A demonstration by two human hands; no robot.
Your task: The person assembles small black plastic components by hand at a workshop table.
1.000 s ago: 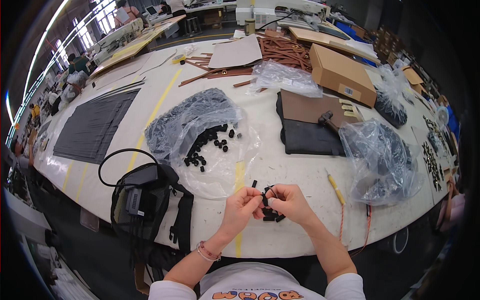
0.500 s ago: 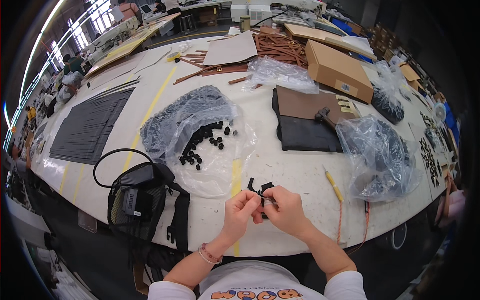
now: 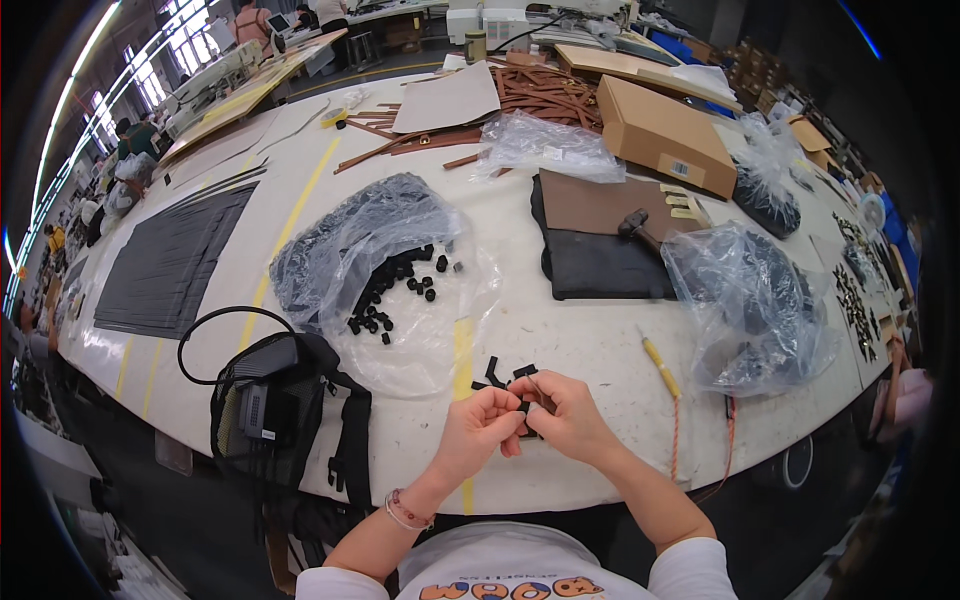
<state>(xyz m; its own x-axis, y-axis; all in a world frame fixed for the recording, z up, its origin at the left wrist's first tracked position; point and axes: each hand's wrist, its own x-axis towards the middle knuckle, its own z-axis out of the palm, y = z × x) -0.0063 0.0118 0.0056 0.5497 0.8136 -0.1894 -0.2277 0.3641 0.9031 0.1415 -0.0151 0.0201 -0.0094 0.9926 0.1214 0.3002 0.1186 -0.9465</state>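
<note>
My left hand [image 3: 482,428] and my right hand [image 3: 560,415] meet over the near edge of the white table [image 3: 560,330], fingertips pinched together on a small black part [image 3: 524,408] between them. Just beyond my fingers lie a few black strap pieces [image 3: 497,374] on the table. Farther left, a clear plastic bag [image 3: 385,270] spills several small black parts [image 3: 395,290] onto its sheet.
A black mesh bag with a cord [image 3: 275,400] hangs at the table's near left. A yellow-handled tool [image 3: 660,367] lies right of my hands, beside a plastic bag of dark pieces [image 3: 750,300]. Farther back: dark leather sheets with a hammer [image 3: 610,235], a cardboard box [image 3: 665,135], brown strips [image 3: 540,90].
My hands stayed together at the table edge, shifting slightly and working the small black part between the fingers. Nothing else on the table moved.
</note>
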